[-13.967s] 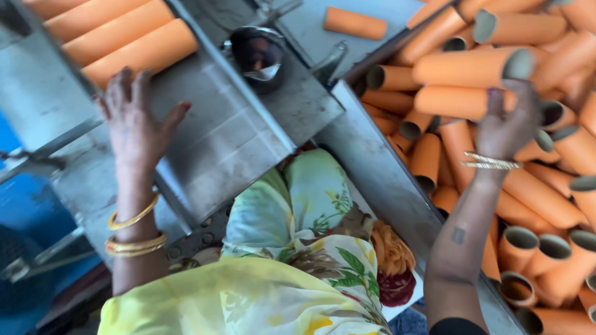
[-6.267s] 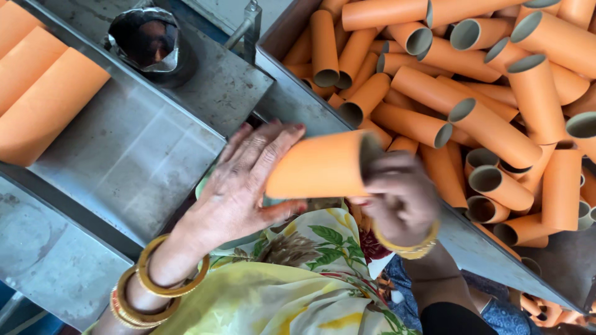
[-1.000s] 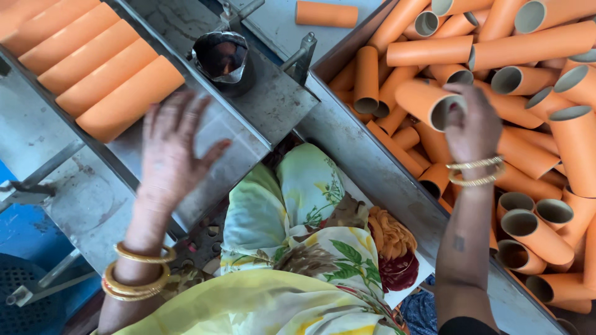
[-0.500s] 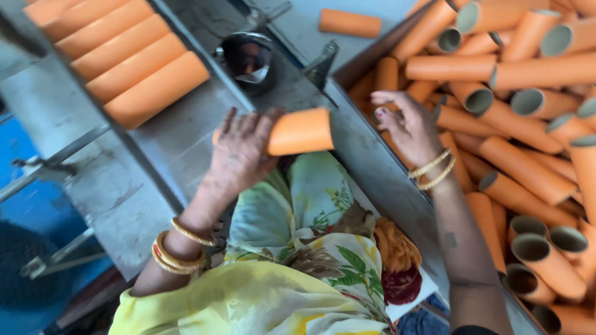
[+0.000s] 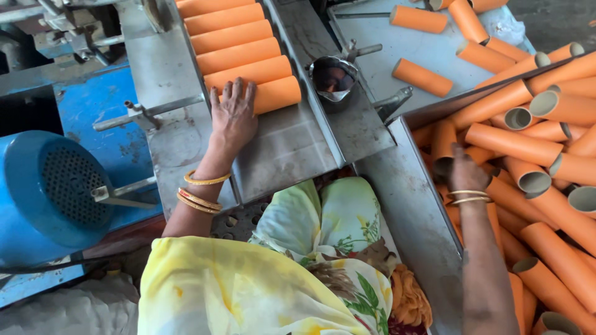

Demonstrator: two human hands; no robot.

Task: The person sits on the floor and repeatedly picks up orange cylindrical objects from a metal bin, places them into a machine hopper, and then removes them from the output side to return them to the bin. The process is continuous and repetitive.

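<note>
My left hand lies flat on the nearest orange tube at the front of a row of orange tubes on the metal chute. Its fingers are spread and pressed against the tube's left end. My right hand reaches down into the bin of loose orange tubes at the right, its fingers among the tubes. Whether it grips one there is hidden.
A small metal cup sits between the chute and a grey tray holding a few loose tubes. A blue motor housing stands at the left. The bin's metal wall runs beside my lap.
My left hand carried a tube from above my lap to the chute and set it at the front of the row. My right hand went back down into the bin.
</note>
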